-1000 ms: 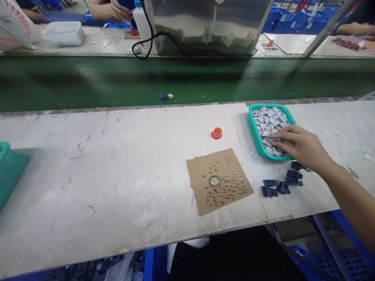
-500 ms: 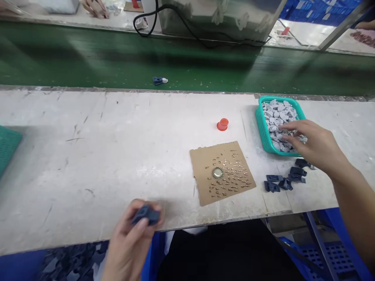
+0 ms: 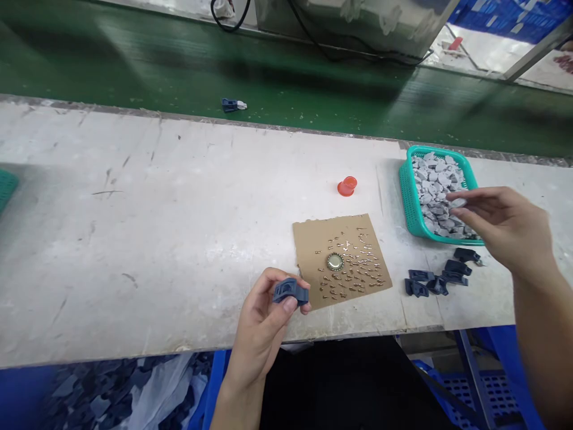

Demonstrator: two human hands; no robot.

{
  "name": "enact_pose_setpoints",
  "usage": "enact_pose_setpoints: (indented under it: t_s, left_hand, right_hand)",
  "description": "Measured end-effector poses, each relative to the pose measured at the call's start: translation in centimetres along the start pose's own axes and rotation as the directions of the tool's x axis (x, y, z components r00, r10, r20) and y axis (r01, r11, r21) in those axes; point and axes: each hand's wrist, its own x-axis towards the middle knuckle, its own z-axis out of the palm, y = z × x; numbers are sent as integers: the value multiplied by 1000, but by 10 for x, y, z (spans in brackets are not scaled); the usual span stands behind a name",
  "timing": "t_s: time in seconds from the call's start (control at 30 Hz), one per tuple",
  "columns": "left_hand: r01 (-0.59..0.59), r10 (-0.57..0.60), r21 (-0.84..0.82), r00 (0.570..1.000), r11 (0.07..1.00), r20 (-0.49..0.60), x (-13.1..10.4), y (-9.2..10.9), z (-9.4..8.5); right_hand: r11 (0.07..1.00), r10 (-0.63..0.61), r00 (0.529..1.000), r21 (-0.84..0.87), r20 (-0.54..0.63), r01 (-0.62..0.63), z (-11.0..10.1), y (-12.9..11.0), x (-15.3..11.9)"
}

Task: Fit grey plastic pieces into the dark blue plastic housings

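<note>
My left hand (image 3: 268, 316) is closed on a dark blue plastic clip part (image 3: 290, 291), held over the front edge of the table beside a cardboard sheet (image 3: 308, 239). Small shiny metal pieces (image 3: 358, 260) and a round metal cap (image 3: 335, 261) lie on that sheet. Over the right side of a green basket (image 3: 406, 203), my right hand (image 3: 501, 221) pinches a small light grey plastic piece (image 3: 457, 203) between thumb and fingers. Many similar grey pieces (image 3: 432, 179) fill the basket. Several dark blue clip parts (image 3: 436, 280) lie on the table below it.
A red plastic cup (image 3: 347, 186) stands behind the cardboard. One blue-and-white clip (image 3: 233, 105) lies on the green strip (image 3: 156, 77) beyond the table. Another green basket (image 3: 6, 186) shows at the left edge. Below the table, a blue bin holds dark parts (image 3: 111, 394).
My left hand has moved right and up with the clip part, closer to the cardboard. My right hand has lifted slightly and now pinches a grey piece. The camera view has shifted.
</note>
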Motion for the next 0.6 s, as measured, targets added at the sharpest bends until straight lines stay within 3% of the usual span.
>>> enact_pose_setpoints:
  t_s: [0.1, 0.23, 0.4, 0.6]
  left_hand:
    - [-67, 67, -2, 997, 998, 23, 5, -3, 6]
    - [-144, 147, -42, 986, 989, 75, 10, -12, 16]
    - [-148, 160, -100, 978, 984, 131, 10, -25, 25]
    - [-169, 195, -227, 976, 959, 95, 13, -35, 29]
  right_hand:
    - [940, 29, 999, 342, -29, -17, 13, -27, -16]
    - [804, 20, 980, 579, 198, -133, 36, -71, -34]
    - [685, -13, 934, 683, 358, -253, 60, -102, -48]
    - [671, 52, 893, 646, 447, -363, 77, -109, -53]
